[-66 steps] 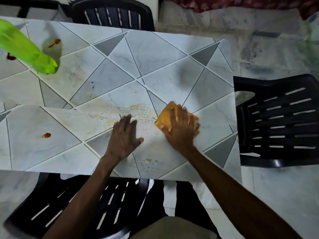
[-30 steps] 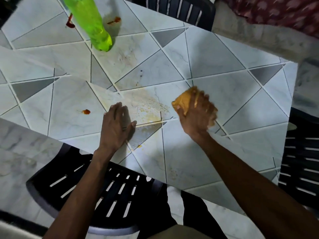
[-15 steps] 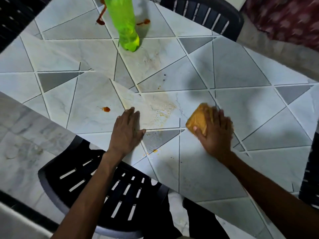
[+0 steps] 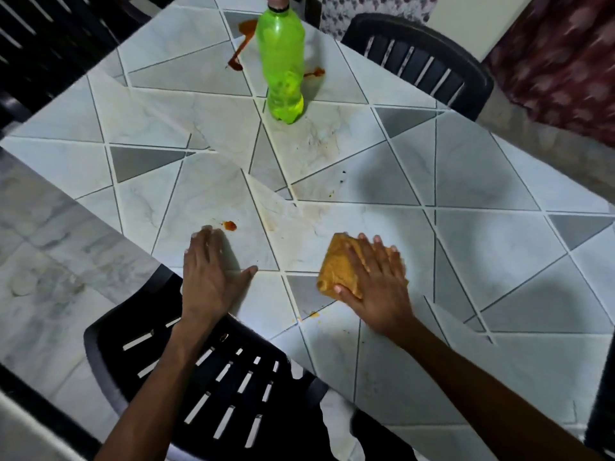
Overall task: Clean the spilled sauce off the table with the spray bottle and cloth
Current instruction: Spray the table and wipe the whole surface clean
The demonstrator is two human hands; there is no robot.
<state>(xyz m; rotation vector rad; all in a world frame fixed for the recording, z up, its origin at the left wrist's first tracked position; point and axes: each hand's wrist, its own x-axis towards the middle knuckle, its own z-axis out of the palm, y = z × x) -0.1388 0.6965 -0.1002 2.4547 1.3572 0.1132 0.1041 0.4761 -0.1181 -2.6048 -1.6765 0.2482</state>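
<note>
My right hand [image 4: 374, 284] presses a folded orange cloth [image 4: 337, 269] flat on the tiled table [image 4: 482, 181] near its front edge, fingers spread over it. Flat on the table to the left lies my left hand [image 4: 209, 274], holding nothing. A small red sauce spot [image 4: 229, 225] sits just beyond its fingertips. A faint yellowish smear [image 4: 309, 211] marks the tiles between my hands and the green spray bottle [image 4: 283, 61], which stands upright at the far side. Red sauce streaks [image 4: 239, 44] lie beside the bottle, and a tiny orange drop [image 4: 313, 314] is near the front edge.
A black plastic chair [image 4: 213, 371] stands below me at the table's front edge. Another black chair [image 4: 422, 61] is at the far side, and a third [image 4: 43, 38] at the far left. Marble floor [image 4: 50, 261] lies to the left.
My right hand has slid the cloth toward me and leftward over the smear. The view has swung so the bottle and far sauce streaks now show fully. My left hand stays flat.
</note>
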